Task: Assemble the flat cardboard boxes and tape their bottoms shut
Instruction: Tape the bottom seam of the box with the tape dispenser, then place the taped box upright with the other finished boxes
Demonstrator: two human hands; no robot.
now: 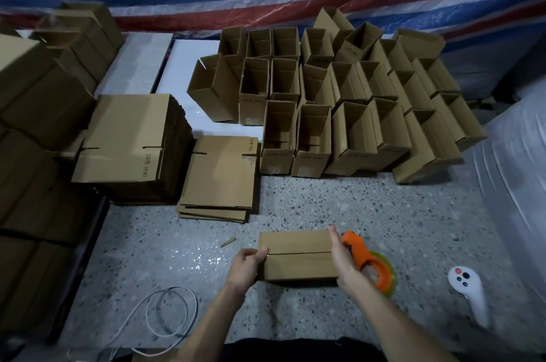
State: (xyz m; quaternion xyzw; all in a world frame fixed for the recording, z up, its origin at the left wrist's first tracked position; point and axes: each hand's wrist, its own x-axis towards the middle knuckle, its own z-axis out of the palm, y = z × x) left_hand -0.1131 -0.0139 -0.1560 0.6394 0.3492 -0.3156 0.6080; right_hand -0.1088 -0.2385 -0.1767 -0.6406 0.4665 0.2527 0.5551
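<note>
A small cardboard box (298,255) is held bottom-up over the floor, its two flaps meeting in a seam across the middle. My left hand (246,267) grips its left end, thumb near the seam. My right hand (344,261) holds the orange tape dispenser (362,255) against the box's right end; its yellowish tape roll (387,273) shows behind the hand. A low pile of flat boxes (220,175) lies ahead on the floor, with a taller stack of flat boxes (133,146) to its left.
Several assembled open boxes (339,101) stand in rows at the back. Big cartons (32,131) fill the left side. A white cable (168,314) coils at the lower left, a white controller (469,290) lies at the right, and a plastic-wrapped bundle (520,172) sits beyond it.
</note>
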